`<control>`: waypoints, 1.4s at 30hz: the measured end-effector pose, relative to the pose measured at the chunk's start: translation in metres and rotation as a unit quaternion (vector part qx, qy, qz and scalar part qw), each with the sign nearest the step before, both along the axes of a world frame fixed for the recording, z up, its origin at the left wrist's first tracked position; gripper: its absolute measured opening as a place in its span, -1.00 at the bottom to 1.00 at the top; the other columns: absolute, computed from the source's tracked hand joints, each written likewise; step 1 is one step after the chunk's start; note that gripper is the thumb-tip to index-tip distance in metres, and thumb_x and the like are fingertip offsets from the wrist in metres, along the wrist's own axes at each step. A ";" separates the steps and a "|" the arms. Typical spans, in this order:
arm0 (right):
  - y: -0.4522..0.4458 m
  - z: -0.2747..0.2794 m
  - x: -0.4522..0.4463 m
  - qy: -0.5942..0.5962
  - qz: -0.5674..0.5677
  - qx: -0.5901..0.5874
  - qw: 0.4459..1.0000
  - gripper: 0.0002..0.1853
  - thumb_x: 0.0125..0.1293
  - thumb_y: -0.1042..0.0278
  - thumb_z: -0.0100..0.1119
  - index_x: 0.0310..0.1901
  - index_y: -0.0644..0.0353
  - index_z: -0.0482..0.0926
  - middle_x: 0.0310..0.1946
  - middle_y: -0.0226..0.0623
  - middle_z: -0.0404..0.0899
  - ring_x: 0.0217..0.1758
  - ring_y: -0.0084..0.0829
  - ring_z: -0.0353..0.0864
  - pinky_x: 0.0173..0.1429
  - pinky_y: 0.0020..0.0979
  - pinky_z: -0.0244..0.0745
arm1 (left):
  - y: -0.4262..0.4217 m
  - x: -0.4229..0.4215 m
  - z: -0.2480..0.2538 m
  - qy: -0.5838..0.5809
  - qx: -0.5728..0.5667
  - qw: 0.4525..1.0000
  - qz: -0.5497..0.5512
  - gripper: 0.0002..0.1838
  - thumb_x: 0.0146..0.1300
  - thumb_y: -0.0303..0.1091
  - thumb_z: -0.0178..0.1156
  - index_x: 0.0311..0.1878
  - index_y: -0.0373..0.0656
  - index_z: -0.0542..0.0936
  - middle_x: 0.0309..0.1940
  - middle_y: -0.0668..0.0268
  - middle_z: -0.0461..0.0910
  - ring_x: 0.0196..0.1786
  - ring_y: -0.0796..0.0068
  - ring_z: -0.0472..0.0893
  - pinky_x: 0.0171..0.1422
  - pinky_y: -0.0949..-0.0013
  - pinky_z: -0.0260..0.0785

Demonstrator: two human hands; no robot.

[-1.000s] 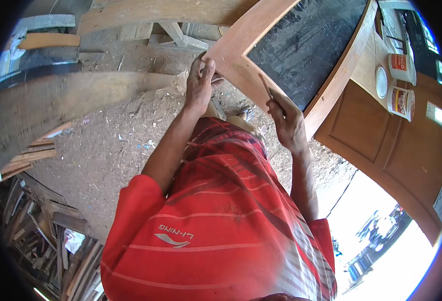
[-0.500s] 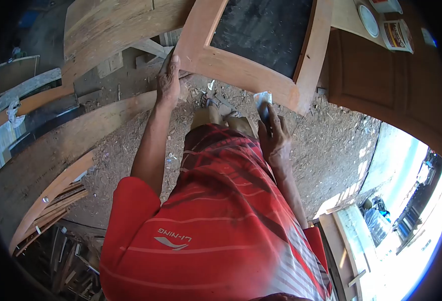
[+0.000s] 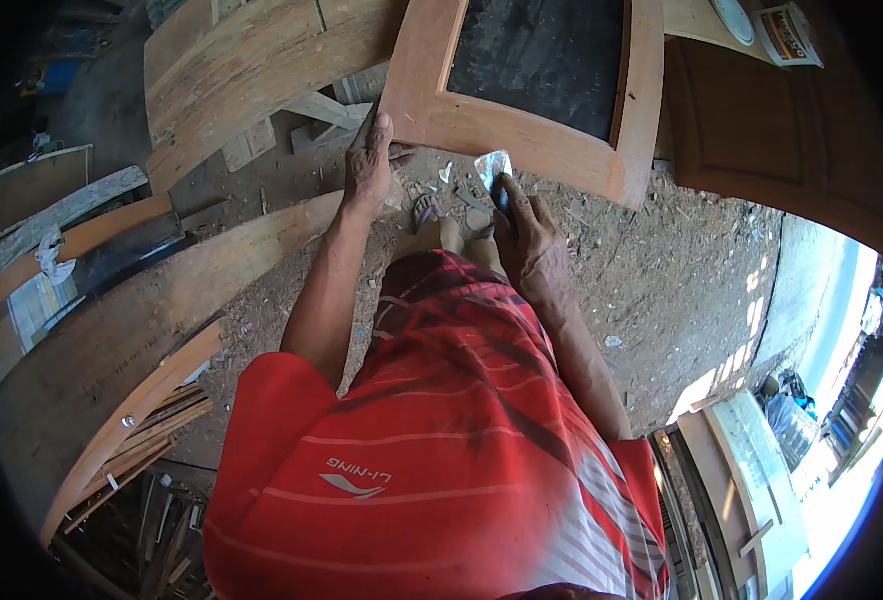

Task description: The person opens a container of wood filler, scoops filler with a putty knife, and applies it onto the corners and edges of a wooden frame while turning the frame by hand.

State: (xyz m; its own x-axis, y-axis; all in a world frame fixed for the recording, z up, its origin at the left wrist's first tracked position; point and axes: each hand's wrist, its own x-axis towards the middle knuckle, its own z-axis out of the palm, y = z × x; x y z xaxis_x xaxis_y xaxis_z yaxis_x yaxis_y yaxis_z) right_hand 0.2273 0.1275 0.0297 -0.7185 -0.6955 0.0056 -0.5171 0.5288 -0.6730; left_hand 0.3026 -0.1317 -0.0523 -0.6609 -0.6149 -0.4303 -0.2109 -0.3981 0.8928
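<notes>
Likely heavy and stiff, wooden frame (image 3: 531, 135) at top of view, over dirt floor (image 3: 661, 270); best held by solid edges. Reddish-brown, small dark marks. Dark panel (image 3: 541, 65) inside, dusty, streaked; maybe fragile. Left hand (image 3: 369, 170) pinching frame's near left corner, thumb on top. Right hand (image 3: 531, 235) closed round scraper (image 3: 493, 168): probably light, best gripped by dark handle (image 3: 502, 200); blade pale, smeared, at frame's near edge, contact unclear.

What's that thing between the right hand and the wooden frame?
In the head view, a shiny-bladed scraper, held in the right hand, points up toward the wooden frame. Whether scraper and frame touch isn't clear.
</notes>
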 end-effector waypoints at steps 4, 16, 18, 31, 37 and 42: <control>-0.025 -0.001 0.006 0.006 -0.099 0.015 0.995 -0.34 0.50 0.38 0.24 0.60 0.03 0.33 -0.07 0.08 0.56 -0.07 0.15 0.66 0.00 0.04 0.64 | -0.008 0.000 0.014 0.007 0.002 0.999 -0.036 -0.13 0.51 0.38 0.17 0.64 -0.06 0.38 0.26 0.26 0.64 -0.01 0.43 0.75 0.00 0.37 0.64; 0.017 0.005 0.060 -0.014 -0.080 0.108 0.991 -0.45 0.53 0.51 0.09 0.53 0.18 0.43 -0.07 0.08 0.61 -0.10 0.08 0.70 0.03 -0.02 0.61 | -0.019 0.000 0.011 0.032 0.024 0.996 -0.079 -0.16 0.51 0.36 0.19 0.65 0.03 0.38 0.07 0.37 0.68 -0.08 0.58 0.70 -0.01 0.43 0.61; 0.004 0.040 0.036 0.049 -0.020 0.131 0.990 -0.48 0.53 0.51 0.08 0.50 0.15 0.47 -0.06 0.01 0.62 -0.08 0.01 0.72 0.03 -0.05 0.62 | -0.017 0.007 0.013 0.029 0.027 0.996 -0.082 -0.16 0.51 0.35 0.18 0.66 0.04 0.37 0.08 0.38 0.68 -0.08 0.59 0.69 -0.03 0.44 0.61; -0.008 0.129 -0.084 0.093 0.172 0.448 0.873 -0.66 0.57 0.44 0.06 0.23 0.00 0.74 -0.11 -0.10 0.79 0.01 -0.07 0.79 0.15 -0.06 0.64 | -0.023 0.007 0.015 0.039 0.005 0.994 -0.102 -0.16 0.52 0.31 0.21 0.68 0.03 0.34 0.09 0.38 0.71 -0.01 0.55 0.72 0.01 0.41 0.59; -0.043 0.086 -0.080 -0.176 0.044 0.139 0.974 -0.60 0.60 0.32 0.13 0.38 0.15 0.63 -0.17 -0.15 0.79 -0.17 -0.36 0.80 -0.02 -0.26 0.66 | -0.026 0.008 0.017 0.036 -0.008 0.992 -0.125 -0.16 0.51 0.39 0.16 0.69 0.17 0.33 0.09 0.40 0.67 -0.01 0.56 0.69 0.00 0.40 0.58; -0.076 0.054 -0.061 -0.256 -0.046 0.060 0.964 -0.58 0.59 0.30 0.15 0.39 0.22 0.63 -0.09 -0.11 0.80 -0.15 -0.38 0.79 -0.01 -0.30 0.66 | -0.031 0.010 0.009 0.048 0.000 0.988 -0.145 -0.20 0.56 0.32 0.15 0.70 0.16 0.31 0.06 0.37 0.68 0.01 0.59 0.68 -0.01 0.43 0.58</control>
